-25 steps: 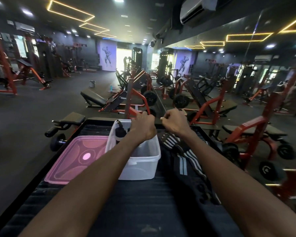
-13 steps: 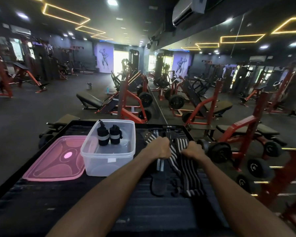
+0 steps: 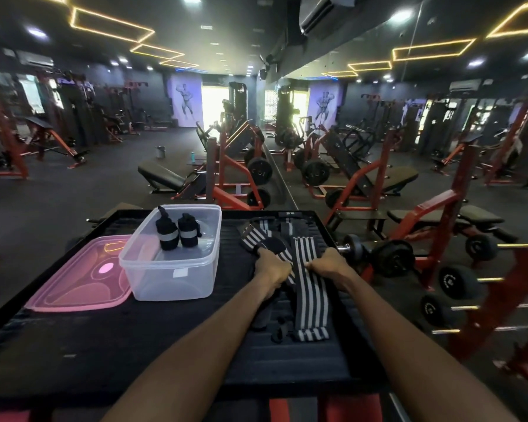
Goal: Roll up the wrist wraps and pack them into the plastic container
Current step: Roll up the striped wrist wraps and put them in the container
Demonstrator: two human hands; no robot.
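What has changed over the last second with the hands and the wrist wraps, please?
Both hands drew back from above the plastic container toward the person and came down on the flat wraps. The left hand now grips a striped wrap and the right hand another striped wrap. The two rolled wraps in the container and the pink lid stayed put.

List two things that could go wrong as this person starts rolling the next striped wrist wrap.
The flat striped wrap overlaps other loose wraps, so rolling it may drag or tangle a neighbour. The right hand works near the black mat's right edge, so a slack roll could drop off. Both risks are likely minor.
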